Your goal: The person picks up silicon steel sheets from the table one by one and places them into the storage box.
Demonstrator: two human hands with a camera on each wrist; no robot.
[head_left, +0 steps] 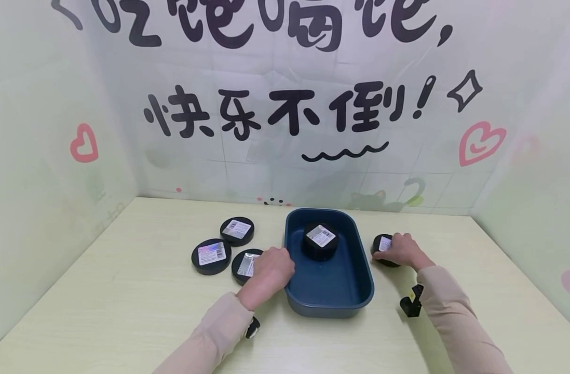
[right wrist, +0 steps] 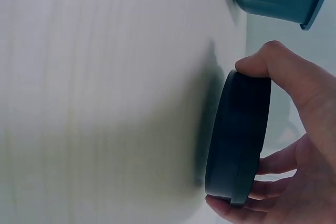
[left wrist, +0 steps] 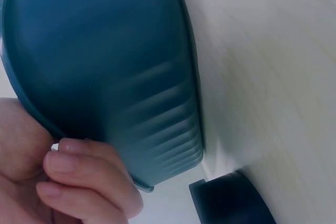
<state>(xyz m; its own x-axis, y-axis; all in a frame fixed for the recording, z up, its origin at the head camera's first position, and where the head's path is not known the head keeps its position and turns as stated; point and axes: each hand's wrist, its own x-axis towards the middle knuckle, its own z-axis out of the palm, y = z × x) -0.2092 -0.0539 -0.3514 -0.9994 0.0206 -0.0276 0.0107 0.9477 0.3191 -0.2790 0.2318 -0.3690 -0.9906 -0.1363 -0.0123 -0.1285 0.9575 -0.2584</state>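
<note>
A deep blue plastic bin (head_left: 329, 306) stands in the middle of the table. My left hand (head_left: 274, 269) grips its left rim, thumb and curled fingers around the edge in the left wrist view. My right hand (head_left: 405, 250) holds a round black case (right wrist: 239, 137) with a white label, just right of the bin. In the right wrist view the thumb and fingertips span opposite sides of this case, tilted close over the tabletop and its shadow. Inside the bin, toward the back, sits another black round case (head_left: 320, 250), label up.
Left of the bin lie three more labelled black cases: one at the back (head_left: 237, 240), one at far left (head_left: 212, 267), and one partly hidden (head_left: 242, 275) by my left hand. White printed walls (head_left: 275, 179) enclose the table's back and sides.
</note>
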